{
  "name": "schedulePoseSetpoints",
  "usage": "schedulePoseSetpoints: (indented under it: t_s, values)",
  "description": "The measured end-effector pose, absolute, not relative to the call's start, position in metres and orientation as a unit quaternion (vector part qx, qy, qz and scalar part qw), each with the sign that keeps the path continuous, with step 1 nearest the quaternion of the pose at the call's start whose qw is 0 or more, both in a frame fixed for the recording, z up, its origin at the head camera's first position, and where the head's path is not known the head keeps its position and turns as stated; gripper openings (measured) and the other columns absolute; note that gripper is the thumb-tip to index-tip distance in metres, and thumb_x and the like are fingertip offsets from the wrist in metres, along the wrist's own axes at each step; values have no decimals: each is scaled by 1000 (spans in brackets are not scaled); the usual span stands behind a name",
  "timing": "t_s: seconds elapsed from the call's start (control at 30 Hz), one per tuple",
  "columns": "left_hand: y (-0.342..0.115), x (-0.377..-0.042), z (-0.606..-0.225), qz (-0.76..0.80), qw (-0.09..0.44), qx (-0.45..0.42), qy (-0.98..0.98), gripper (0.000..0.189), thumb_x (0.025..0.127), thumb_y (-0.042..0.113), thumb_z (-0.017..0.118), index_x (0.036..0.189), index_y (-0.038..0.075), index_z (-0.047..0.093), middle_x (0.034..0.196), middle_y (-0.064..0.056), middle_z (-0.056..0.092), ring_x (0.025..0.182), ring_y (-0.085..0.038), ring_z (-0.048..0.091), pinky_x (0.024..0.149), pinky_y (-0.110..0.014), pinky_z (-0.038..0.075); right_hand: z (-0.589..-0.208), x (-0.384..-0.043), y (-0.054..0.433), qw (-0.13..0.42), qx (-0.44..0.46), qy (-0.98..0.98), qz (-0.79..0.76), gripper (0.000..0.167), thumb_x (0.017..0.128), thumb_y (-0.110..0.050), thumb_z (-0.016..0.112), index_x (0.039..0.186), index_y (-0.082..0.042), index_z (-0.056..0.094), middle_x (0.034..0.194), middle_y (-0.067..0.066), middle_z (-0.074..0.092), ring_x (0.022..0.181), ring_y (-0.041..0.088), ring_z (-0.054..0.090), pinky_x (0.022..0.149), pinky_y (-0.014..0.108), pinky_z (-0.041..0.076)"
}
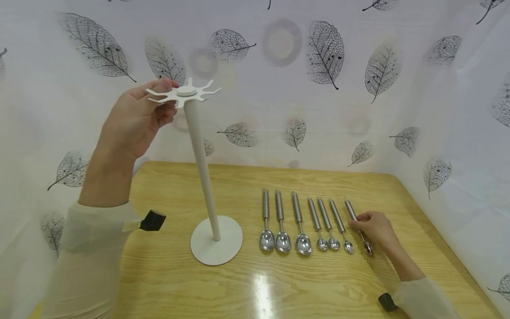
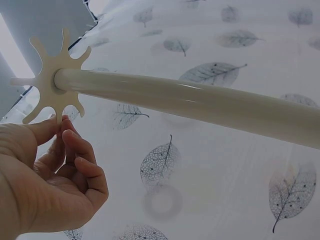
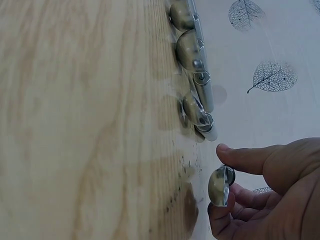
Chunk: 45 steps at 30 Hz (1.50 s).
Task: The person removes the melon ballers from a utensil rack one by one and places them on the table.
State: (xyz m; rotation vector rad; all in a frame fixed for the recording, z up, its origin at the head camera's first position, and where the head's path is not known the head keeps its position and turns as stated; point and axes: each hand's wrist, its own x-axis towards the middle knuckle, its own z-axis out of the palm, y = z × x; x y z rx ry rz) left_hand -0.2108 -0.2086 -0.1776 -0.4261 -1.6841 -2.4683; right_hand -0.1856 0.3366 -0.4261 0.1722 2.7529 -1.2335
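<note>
A white stand has a round base (image 1: pixel 201 248) on the table, a slim pole (image 1: pixel 200 159) and a star-shaped top (image 2: pixel 47 80) with several curved prongs. My left hand (image 1: pixel 133 117) is raised at the top and pinches one prong between thumb and fingers, as the left wrist view shows. At the right of the table, my right hand (image 1: pixel 377 228) holds a small steel scoop (image 3: pixel 218 187) by its handle, thumb on one side and curled fingers on the other. The scoop's bowl points toward me.
Left of the held scoop, three small steel scoops (image 1: pixel 324 221) and three larger ones (image 1: pixel 296 210) lie in a row, bowls toward me. The wooden table (image 1: pixel 311 288) ends at a leaf-print curtain (image 1: pixel 255 79) behind and at the sides.
</note>
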Motion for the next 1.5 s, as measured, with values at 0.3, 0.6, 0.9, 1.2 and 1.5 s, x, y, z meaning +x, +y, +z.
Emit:
schedulePoseSetpoints:
  t_s: [0.3, 0.6, 0.9, 1.2, 1.5]
  values:
    - [-206, -210, -174, -807, 65, -134, -572, 18, 103, 17, 71, 109, 0, 76, 94, -8, 64, 75, -16, 56, 64, -22, 50, -429, -188, 334, 38, 42, 927, -370, 46, 98, -16, 78, 118, 22, 60, 90, 19, 69, 64, 19, 58, 52, 30, 50]
    - [-207, -207, -175, -804, 70, -142, -573, 21, 102, 19, 73, 110, -1, 75, 92, -8, 63, 74, -16, 56, 64, -21, 50, -427, -190, 331, 27, 30, 942, -332, 41, 96, -16, 80, 109, 20, 65, 92, 22, 70, 73, 23, 62, 59, 33, 52]
    - [-207, -206, -175, -807, 69, -145, -569, 21, 102, 18, 73, 110, -1, 75, 93, -8, 63, 76, -16, 55, 64, -22, 49, -430, -193, 333, 17, 15, 952, -307, 46, 95, -19, 80, 109, 21, 65, 93, 25, 71, 76, 28, 66, 64, 40, 56]
    - [-206, -203, -176, -795, 82, -152, -581, 27, 99, 21, 76, 113, -2, 76, 97, -8, 62, 75, -15, 54, 63, -21, 47, -433, -192, 337, 29, 13, 955, -296, 49, 95, -23, 79, 111, 21, 64, 99, 28, 71, 83, 35, 69, 71, 49, 60]
    - [-211, -203, -174, -788, 79, -151, -591, 24, 100, 18, 73, 117, 0, 78, 103, -10, 63, 74, -14, 54, 64, -21, 48, -430, -190, 336, 31, 5, 958, -285, 55, 97, -27, 77, 115, 22, 63, 104, 34, 70, 91, 46, 69, 75, 55, 59]
